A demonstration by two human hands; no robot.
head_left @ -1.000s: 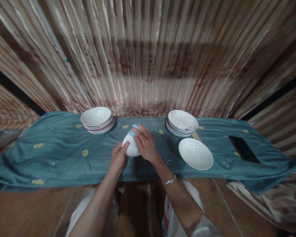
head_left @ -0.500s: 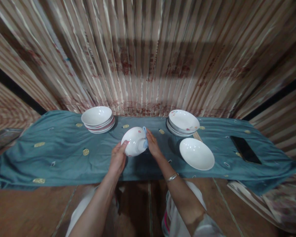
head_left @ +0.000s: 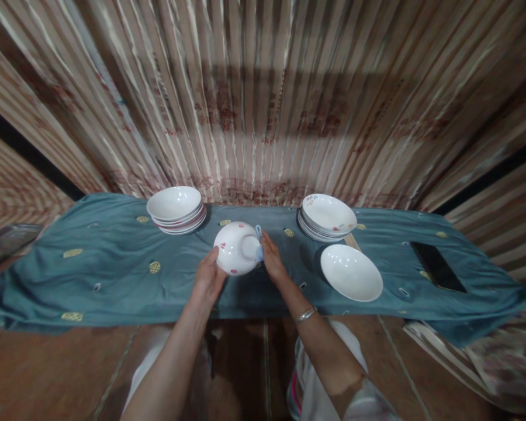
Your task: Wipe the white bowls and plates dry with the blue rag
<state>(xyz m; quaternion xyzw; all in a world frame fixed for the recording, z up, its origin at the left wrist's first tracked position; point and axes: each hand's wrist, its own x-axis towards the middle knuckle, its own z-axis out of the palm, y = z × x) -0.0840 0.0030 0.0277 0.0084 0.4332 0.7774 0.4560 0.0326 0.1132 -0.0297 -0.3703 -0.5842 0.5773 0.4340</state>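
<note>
A white bowl [head_left: 233,248] with small red floral marks is held tilted above the table, its outside and foot ring turned towards me. Gripping its left rim is my left hand [head_left: 209,273], thumb on the outer side and the other fingers mostly hidden behind. My right hand [head_left: 272,255] presses a light blue cloth [head_left: 259,242] against the bowl's foot, its fingers closed together around the cloth. Just right of this hand, a white oval-looking bowl [head_left: 351,273] rests on the tablecloth.
A stack of white bowls [head_left: 175,204] stands at the back left of the blue-green tablecloth [head_left: 114,263]. At the back right is a stack of floral-rimmed dishes [head_left: 328,215]. A black phone [head_left: 437,266] lies far right. Striped curtains [head_left: 254,117] hang behind the table.
The bowl has turned in my left hand, so its red marks sit in different places and more of its underside faces me. My right hand stays at the foot with the cloth.
</note>
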